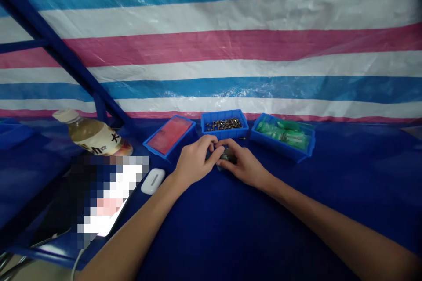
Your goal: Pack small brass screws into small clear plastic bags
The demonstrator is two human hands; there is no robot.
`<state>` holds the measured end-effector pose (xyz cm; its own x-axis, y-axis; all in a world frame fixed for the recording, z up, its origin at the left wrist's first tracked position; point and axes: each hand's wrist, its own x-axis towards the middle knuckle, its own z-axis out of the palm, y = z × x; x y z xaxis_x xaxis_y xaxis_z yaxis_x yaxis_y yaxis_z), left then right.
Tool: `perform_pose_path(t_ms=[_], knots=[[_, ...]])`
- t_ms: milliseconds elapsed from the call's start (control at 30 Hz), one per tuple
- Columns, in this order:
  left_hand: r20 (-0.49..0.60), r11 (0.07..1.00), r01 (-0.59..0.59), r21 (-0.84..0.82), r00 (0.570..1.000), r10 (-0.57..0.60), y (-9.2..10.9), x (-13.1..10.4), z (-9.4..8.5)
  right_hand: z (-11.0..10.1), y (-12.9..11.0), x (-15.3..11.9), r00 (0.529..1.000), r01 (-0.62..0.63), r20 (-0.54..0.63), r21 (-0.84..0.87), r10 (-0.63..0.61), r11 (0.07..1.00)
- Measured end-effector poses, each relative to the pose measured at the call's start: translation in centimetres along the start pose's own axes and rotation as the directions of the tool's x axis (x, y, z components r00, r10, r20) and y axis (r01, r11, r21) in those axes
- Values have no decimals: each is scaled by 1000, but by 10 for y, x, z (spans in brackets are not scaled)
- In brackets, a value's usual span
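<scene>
My left hand (197,158) and my right hand (245,161) meet at the middle of the blue table (237,228). Between their fingers is a small dark, partly see-through item (227,156), mostly covered by the fingers. Both hands have thumb and fingertips closed on it. Just beyond them stands a blue bin (224,133) with small metal parts (227,124). A blue bin (169,156) with a flat red item (169,135) is to the left. On the right, another blue bin (305,156) holds green plastic packets (286,134).
A bottle (94,136) leans at the left, above a pixelated bright screen (114,210) with a cable. A white case (153,181) lies beside my left forearm. Behind the bins hangs a striped sheet (231,48); a blue metal frame (62,57) crosses the left.
</scene>
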<state>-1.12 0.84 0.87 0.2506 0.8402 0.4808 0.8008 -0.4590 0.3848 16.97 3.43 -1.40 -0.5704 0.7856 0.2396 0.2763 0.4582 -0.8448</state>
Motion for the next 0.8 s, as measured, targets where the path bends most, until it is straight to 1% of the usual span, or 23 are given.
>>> perform_pose_path(t_ms=[33,100,167,233,267,333,400,433,467,533,600,700,800], knots=[[-2,1000,17,4,1000,-17,0,1,0,0,-1,0,999,10,31,3,-10,1000],[-15,999,32,26,999,-32,-1,2,0,2,-2,-1,999,7,52,-7,-7,1000],[-4,998,3,64,1000,-3,-3,3,1,3,-1,-1,1000,1,24,-22,-1,1000],[35,992,-55,116,998,51,-5,4,3,3,0,-1,1000,-8,-29,-30,7,1000],[49,986,-82,144,996,76,-7,4,4,2,0,-1,997,-18,-70,-33,15,999],[33,973,-112,203,994,107,-10,4,7,-1,0,-1,976,-52,-214,-79,34,996],[-13,962,-110,251,993,117,-12,3,9,-4,1,0,925,-86,-379,-213,-1,973],[-31,958,-110,266,992,122,-13,2,9,-5,1,0,900,-100,-433,-303,-44,948],[-40,954,-114,276,991,130,-14,2,10,-5,1,0,886,-109,-455,-395,-91,912],[-38,948,-133,288,988,150,-13,1,10,-5,2,0,890,-114,-428,-541,-156,833],[-26,943,-151,296,986,166,-11,1,10,-3,4,-1,902,-129,-397,-624,-170,771],[-16,939,-163,304,984,176,-9,0,11,2,6,-3,912,-150,-374,-688,-170,710],[-26,934,-174,312,981,191,-9,0,11,3,10,-3,914,-146,-362,-714,-183,685]])
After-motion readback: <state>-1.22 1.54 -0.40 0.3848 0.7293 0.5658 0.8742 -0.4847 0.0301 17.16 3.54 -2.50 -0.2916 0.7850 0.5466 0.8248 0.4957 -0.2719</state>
